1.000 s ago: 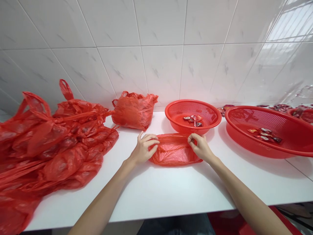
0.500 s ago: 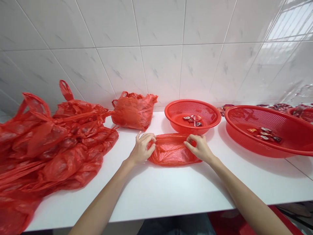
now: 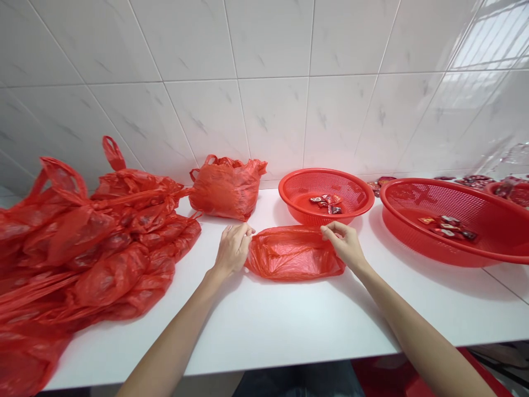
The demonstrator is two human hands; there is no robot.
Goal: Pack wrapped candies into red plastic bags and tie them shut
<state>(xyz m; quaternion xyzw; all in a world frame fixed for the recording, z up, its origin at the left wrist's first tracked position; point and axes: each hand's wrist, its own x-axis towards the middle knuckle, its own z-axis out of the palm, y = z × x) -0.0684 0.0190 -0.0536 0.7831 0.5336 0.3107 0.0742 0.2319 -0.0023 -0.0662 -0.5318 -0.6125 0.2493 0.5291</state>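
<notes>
Right now both my hands are on a red bag [image 3: 295, 256] that lies on the white table [image 3: 289, 325] straight in front of me, its mouth spread wide and facing up. With my right hand [image 3: 347, 245] I pinch the far rim near its right end, thumb against forefinger. My left hand [image 3: 232, 248] is at the other end, knuckles up and fingers curled in against the edge; I cannot tell whether the thumb has the plastic nipped, as it is hidden. Through the opening I see only creased, shiny red film.

Just beyond the bag, the small basket [image 3: 295, 211] stands near the tiled wall [image 3: 273, 121], a few wrapped packets [image 3: 328, 203] on its floor. Whether its base touches the bag I cannot tell. To the right is the large basket [image 3: 417, 242], also with a little cluster of packets in it. More packets lie behind it, next to a third basket [image 3: 518, 194], cut off by the edge of my view.

Over on my left, a heap of bags [image 3: 99, 259] sprawls across the table, handles sticking up. Between heap and small basket, a full bag [image 3: 227, 190] sits upright by the wall.
</notes>
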